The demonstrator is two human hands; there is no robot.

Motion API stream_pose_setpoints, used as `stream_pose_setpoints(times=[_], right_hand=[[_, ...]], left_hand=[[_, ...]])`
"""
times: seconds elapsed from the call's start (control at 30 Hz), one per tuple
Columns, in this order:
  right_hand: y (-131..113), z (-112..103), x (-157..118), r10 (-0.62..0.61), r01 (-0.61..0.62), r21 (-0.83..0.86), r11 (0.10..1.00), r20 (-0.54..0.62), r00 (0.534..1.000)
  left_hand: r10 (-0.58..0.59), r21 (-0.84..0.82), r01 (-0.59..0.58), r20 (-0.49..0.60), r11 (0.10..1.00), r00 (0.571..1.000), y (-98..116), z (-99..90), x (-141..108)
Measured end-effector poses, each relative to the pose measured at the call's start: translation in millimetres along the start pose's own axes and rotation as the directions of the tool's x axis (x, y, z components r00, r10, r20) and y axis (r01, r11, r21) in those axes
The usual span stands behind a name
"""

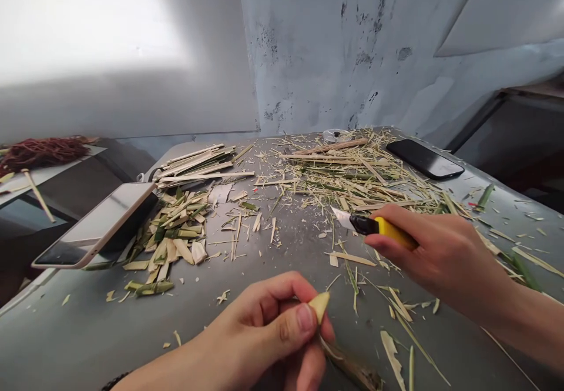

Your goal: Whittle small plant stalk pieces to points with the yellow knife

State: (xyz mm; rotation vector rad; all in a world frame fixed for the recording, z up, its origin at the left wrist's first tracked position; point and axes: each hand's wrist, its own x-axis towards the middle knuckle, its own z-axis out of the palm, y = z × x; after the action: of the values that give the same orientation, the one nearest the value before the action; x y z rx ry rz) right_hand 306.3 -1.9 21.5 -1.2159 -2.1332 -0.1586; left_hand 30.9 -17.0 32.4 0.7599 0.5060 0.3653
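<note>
Between the thumb and fingers of my left hand a small pale piece of bamboo is pinched, its pointed tip sticking out. Most of that piece is hidden by the fingers. My right hand grips a yellow and black utility knife, its blade pointing left over the table, apart from the piece. Below the left fingers lies a brownish stick-like thing, partly covered; I cannot tell whether the hand touches it.
Bamboo chips are heaped at left beside a propped phone. Long split strips lie behind them. Thin shavings cover the back right, near a black phone and a clear round spool. A wall stands behind the grey table.
</note>
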Motion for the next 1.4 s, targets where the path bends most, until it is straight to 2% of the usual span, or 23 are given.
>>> stream_pose_setpoints(times=[0.1,0.17,0.3,0.4,0.57,0.63,0.7,0.77,0.8,0.87,0.93,1.03,1.1,1.27,1.4], right_hand=[[-5,-1,-3,-0.111,0.106,0.118,0.987,0.035,0.993],[-10,3,-7,-0.176,0.157,0.204,0.966,0.075,0.982],[-15,8,-11,-0.206,0.168,0.261,0.951,0.124,0.971],[-16,9,-9,-0.203,0.167,0.241,0.956,0.131,0.97],[-14,14,-4,-0.164,0.159,0.06,0.985,0.099,0.981],[-7,12,0,-0.095,0.094,0.018,0.995,0.086,0.992],[2,7,5,0.055,-0.054,-0.022,0.998,0.049,0.997],[9,-2,10,0.227,-0.227,-0.014,0.974,0.005,0.974],[9,-6,12,0.284,-0.284,0.044,0.958,0.011,0.959],[1,-12,15,0.336,-0.356,0.257,0.898,0.118,0.934],[-13,-15,16,0.304,-0.412,0.47,0.78,0.291,0.907],[-34,-15,15,0.195,-0.455,0.609,0.65,0.445,0.874],[-41,-13,12,0.156,-0.444,0.627,0.64,0.46,0.874],[-43,-6,6,0.143,-0.385,0.59,0.71,0.414,0.899],[-44,-4,3,0.111,-0.362,0.615,0.7,0.407,0.907]], left_hand=[[0.081,-0.046,-0.083,-0.037,0.995,0.996,-2,-3.4,1],[0.089,-0.059,-0.091,-0.045,0.994,0.995,-3,-5.4,2],[0.073,-0.054,-0.075,-0.046,0.996,0.996,-3,-5.0,2],[0.057,-0.044,-0.059,-0.04,0.997,0.998,0,-2.4,2],[0.064,-0.066,-0.067,-0.036,0.996,0.997,6,-1.2,4],[0.045,-0.053,-0.046,-0.022,0.998,0.999,6,-0.3,3],[-0.008,0.012,0.008,0.008,1.0,1.0,4,1.1,1],[-0.04,0.06,0.039,0.016,0.997,0.999,1,1.8,1],[-0.03,0.066,0.029,0.012,0.997,0.999,-1,1.5,1],[0.011,0.058,-0.011,0.007,0.998,1.0,-4,-0.8,3],[0.021,0.084,-0.023,0.022,0.996,1.0,-6,-3.7,4],[0.009,0.114,-0.014,0.039,0.993,0.999,-6,-5.3,5],[0.005,0.118,-0.01,0.037,0.993,0.999,-5,-4.1,4],[0.002,0.107,-0.008,0.058,0.994,0.998,-4,-1.5,5],[0.012,0.131,-0.02,0.06,0.991,0.998,-5,-1.7,7]])
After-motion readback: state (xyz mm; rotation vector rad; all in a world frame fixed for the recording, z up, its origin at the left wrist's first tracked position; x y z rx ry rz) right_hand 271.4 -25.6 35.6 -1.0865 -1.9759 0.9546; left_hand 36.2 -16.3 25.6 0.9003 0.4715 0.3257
